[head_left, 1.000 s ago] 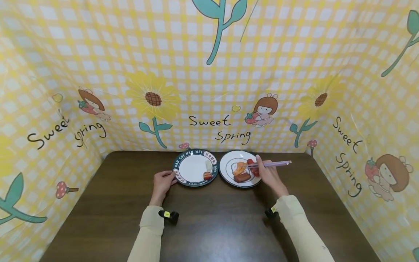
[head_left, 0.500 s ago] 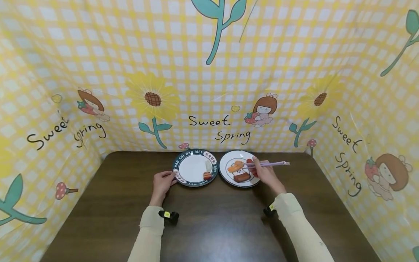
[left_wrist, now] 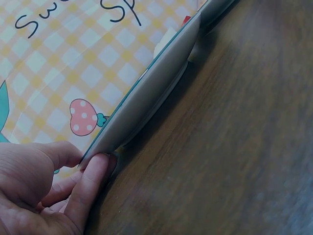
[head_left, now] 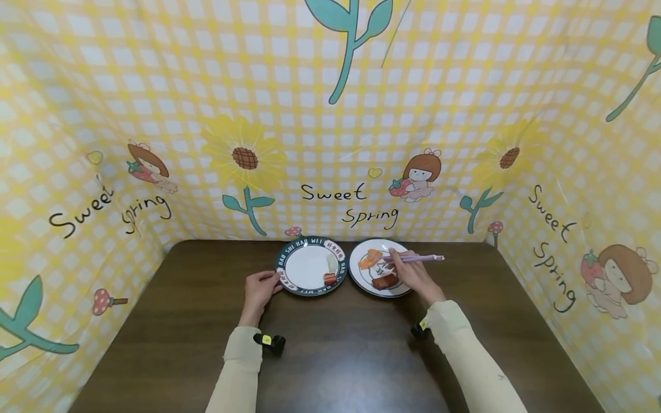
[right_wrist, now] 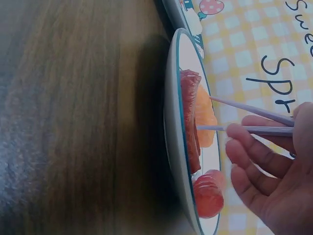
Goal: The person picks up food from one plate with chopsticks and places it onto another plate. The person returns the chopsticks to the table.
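Observation:
My left hand (head_left: pixel 260 291) pinches the left rim of a dark-green-rimmed plate (head_left: pixel 304 267), thumb on top and fingers beneath in the left wrist view. A pale piece (head_left: pixel 331 264) and a small red-brown piece (head_left: pixel 329 279) lie on that plate's right side. In my right hand (head_left: pixel 413 278) are purple chopsticks (head_left: pixel 423 258), held over a white plate (head_left: pixel 360 275). Their tips are at an orange, ridged food piece (right_wrist: pixel 206 115), one on either side. Beside it lie a glossy brown-red meat slab (right_wrist: pixel 190 122) and a red rounded piece (right_wrist: pixel 209 196), hidden by my hand in the head view.
The two plates stand side by side at the back of the dark wooden table (head_left: pixel 330 355). Close behind them rises a yellow checked cloth (head_left: pixel 330 137), which also hangs along both sides. Each wrist carries a small black camera (head_left: pixel 277 345).
My right hand and the chopsticks have moved left over the white plate. The orange piece has shifted left and slightly back, away from the meat slab. The left hand keeps its pinch on the rim.

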Demonstrator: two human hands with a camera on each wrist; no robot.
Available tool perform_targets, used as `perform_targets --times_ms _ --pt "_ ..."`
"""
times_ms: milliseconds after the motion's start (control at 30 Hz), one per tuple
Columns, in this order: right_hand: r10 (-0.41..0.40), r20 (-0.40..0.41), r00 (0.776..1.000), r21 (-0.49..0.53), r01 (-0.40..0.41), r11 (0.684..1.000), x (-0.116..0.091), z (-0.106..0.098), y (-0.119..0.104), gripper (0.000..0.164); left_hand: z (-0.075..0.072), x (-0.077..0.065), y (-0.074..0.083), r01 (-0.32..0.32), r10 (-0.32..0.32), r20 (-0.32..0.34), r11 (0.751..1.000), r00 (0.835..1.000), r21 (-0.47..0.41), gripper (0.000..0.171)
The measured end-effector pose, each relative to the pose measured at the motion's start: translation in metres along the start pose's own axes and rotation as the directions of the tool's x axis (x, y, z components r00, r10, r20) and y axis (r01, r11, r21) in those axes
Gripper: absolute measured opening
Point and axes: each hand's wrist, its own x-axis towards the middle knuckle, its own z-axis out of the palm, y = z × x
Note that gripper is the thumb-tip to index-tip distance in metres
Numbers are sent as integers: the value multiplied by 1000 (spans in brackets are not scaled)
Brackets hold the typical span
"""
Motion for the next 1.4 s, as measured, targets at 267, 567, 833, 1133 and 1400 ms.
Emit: perform_targets --times_ms 267,567,833,1133,1400 --pt "-7 32 999 70 4 998 6 -1 -2 59 1 1 0 -7 7 -3 1000 1000 -12 40" --pt "-73 58 996 -43 75 996 10 9 -5 54 2 0 -1 2 -2 2 1000 1000 -2 41" --pt "-319 66 945 -86 324 942 10 10 -8 37 4 0 0 -6 6 9 1000 1000 -17 40" --pt "-389 125 913 -365 407 837 10 16 -12 37 1 1 -1 0 0 -1 1000 1000 2 40" --pt "-623 87 777 -489 579 653 3 16 -8 10 3 1 -1 -8 8 6 1000 1000 -5 40"
